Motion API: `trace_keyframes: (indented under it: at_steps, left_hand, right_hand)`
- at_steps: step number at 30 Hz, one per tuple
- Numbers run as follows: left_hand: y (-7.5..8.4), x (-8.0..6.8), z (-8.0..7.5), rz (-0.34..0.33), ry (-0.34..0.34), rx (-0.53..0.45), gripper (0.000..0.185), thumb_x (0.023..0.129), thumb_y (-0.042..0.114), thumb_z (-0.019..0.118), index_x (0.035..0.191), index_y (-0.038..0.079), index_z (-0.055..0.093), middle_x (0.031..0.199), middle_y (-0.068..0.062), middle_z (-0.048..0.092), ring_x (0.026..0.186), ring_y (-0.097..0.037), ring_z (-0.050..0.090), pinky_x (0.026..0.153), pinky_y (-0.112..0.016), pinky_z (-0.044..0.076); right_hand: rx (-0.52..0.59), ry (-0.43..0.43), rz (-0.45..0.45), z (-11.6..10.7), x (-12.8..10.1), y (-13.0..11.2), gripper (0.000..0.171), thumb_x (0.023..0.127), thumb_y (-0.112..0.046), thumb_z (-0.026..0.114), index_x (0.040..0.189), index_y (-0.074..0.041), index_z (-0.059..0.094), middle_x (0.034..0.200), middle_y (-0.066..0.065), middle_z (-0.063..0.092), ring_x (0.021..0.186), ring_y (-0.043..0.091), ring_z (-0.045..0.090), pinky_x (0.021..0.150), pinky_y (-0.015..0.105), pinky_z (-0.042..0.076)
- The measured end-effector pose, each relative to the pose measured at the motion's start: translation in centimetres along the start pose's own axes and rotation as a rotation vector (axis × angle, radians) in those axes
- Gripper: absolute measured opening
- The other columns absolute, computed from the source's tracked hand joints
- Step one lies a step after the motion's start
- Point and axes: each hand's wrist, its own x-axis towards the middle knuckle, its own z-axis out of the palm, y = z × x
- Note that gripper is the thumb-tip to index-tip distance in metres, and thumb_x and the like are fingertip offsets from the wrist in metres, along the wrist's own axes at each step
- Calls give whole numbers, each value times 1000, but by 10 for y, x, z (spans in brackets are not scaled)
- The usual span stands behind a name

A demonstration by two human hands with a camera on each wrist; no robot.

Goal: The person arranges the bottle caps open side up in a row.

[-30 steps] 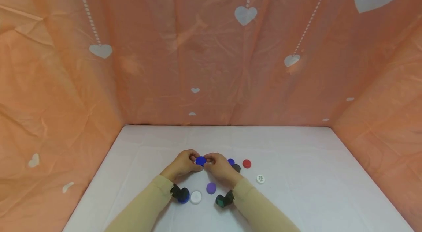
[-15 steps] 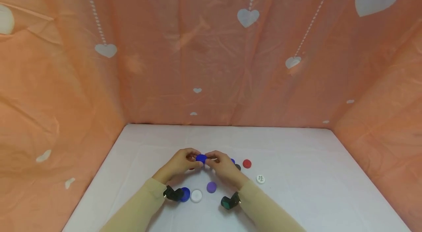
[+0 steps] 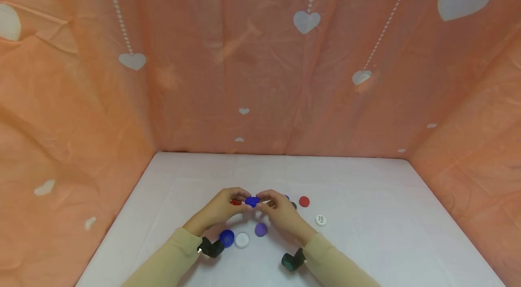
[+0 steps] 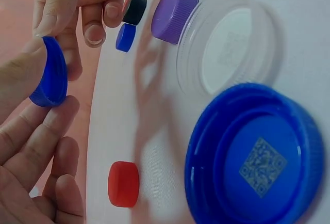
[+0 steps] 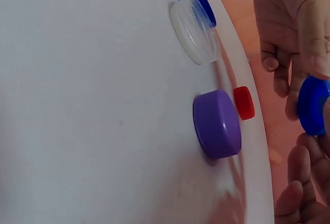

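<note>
A blue bottle cap [image 3: 252, 201] is pinched between both hands above the table. My left hand [image 3: 221, 209] grips its left side with thumb and fingertips, while my right hand [image 3: 281, 213] holds the right side. From the left wrist, the hollow inside of the blue cap [image 4: 55, 77] shows as it stands tilted on edge. Below the left hand lies a red cap [image 3: 235, 202], partly covered by the fingers in the head view. Nearer the body are a purple cap [image 3: 261, 229], a clear whitish lid [image 3: 242, 240] and a larger blue lid [image 3: 226, 238] bearing a printed code inside.
Right of the hands rest another red cap [image 3: 304, 201] and a white cap with dark marks [image 3: 320, 220]. A black cap [image 3: 293, 205] and a small blue cap [image 3: 286, 197] are partly hidden behind the right hand. Orange cloth walls [image 3: 268, 133] border the white table [image 3: 366, 178].
The forearms have spread apart slightly while both hands keep hold of the blue cap. The cap has shifted a little right, and the red cap beneath the left hand has come into sight.
</note>
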Motion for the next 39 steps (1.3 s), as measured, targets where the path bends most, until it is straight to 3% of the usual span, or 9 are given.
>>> trace_keyframes:
  at_steps: [16,24,31,39]
  left_hand:
    - [-6,-1,2,9,0,-30,26,91,24,69,112,9,68,96,-2,70,90,-17,61,79,-32,49]
    - [-7,-2,2,24,16,-63,20,93,21,66,106,6,69,94,-9,70,84,-26,63,66,-27,49]
    - [-5,-3,3,27,34,-53,19,94,20,65,106,7,69,94,-5,70,87,-25,63,68,-27,50]
    - [-6,-6,7,79,17,9,19,94,15,64,111,6,64,90,0,69,87,-18,62,76,-28,49]
  right_hand:
    - [15,24,-7,-1,-2,6,27,96,-41,58,115,-23,64,103,-3,67,93,16,60,85,40,46]
    - [68,78,-26,1,-3,0,20,98,-31,57,104,-14,66,95,7,69,87,23,59,74,32,47]
    - [42,99,-36,2,0,7,20,98,-33,57,102,-16,67,92,3,69,82,20,59,70,29,48]
    - [10,71,-39,2,-4,9,17,98,-31,57,104,-18,66,91,2,70,84,16,60,77,31,47]
